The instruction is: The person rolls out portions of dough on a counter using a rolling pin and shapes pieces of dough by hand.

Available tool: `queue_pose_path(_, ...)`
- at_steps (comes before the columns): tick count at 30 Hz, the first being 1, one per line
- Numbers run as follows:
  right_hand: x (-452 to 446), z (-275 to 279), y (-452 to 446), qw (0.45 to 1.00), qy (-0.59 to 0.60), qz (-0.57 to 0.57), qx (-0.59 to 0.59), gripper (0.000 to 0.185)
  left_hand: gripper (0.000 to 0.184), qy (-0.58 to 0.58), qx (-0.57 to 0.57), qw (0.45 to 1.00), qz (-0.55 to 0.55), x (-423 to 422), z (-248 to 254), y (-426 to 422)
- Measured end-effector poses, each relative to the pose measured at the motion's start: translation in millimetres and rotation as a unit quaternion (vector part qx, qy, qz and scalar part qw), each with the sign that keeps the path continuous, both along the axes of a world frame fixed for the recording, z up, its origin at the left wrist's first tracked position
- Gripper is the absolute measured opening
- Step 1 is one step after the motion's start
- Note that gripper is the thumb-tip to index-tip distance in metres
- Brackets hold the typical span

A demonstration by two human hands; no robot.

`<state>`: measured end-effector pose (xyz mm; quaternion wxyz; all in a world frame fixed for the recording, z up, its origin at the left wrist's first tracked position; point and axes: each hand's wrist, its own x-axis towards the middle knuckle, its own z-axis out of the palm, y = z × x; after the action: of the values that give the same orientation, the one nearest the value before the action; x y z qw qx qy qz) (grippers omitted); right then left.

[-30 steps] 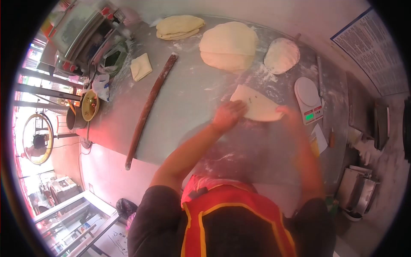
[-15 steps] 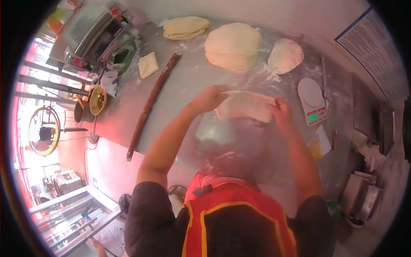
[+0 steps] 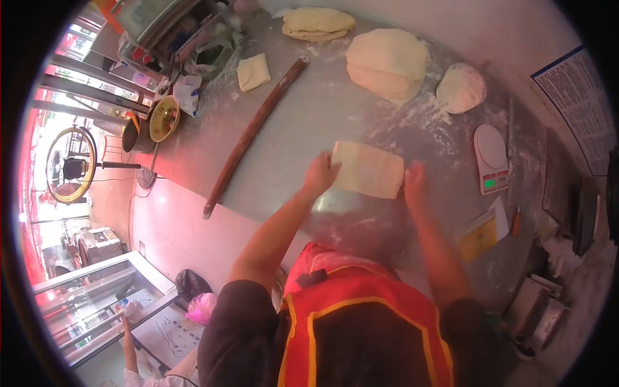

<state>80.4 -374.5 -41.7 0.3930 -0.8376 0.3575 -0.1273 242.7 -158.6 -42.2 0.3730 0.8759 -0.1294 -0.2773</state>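
A rectangular sheet of dough lies flat on the metal worktable in front of me. My left hand is at its left edge, with the fingers curled in and the fingertips on the dough. Just beside the right edge is my right hand, somewhat blurred, its fingers pointing forward and seemingly off the dough. A long wooden rolling pin lies slantwise to the left. Beyond it rests a small folded piece of dough.
Along the back lie folded dough, a large dough mound and a floury round lump. A digital scale stands to the right. A bowl is at the left edge. Another person's arm shows at lower left.
The dough sheet, held up between both hands before, now lies flat on the table. My right hand seems to have let go of its edge. The view has shifted.
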Motion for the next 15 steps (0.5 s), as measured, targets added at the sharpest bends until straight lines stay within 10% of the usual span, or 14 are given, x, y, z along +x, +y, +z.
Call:
queue_pose_path(4, 20, -8, 47, 0.933, 0.061, 0.137, -0.328, 0.069, 0.041, -0.089, 0.007, 0.995, 0.048, 2, 16, 20)
queue_pose_path(8, 89, -10, 137, 0.957, 0.02, 0.222, -0.184, 0.074, 0.045, -0.337, 0.013, 0.941, -0.007, 42, -56, 115)
queue_pose_path(11, 95, -5, 151, 0.894, -0.044, 0.41, -0.175, 0.073, 0.058, -0.466, 0.108, 0.872, 0.108, 54, 17, 142)
queue_pose_path(15, 31, -28, 69, 0.93, 0.042, 0.243, -0.274, 0.066, 0.058, -0.436, 0.2, 0.873, 0.087, 71, -4, 198)
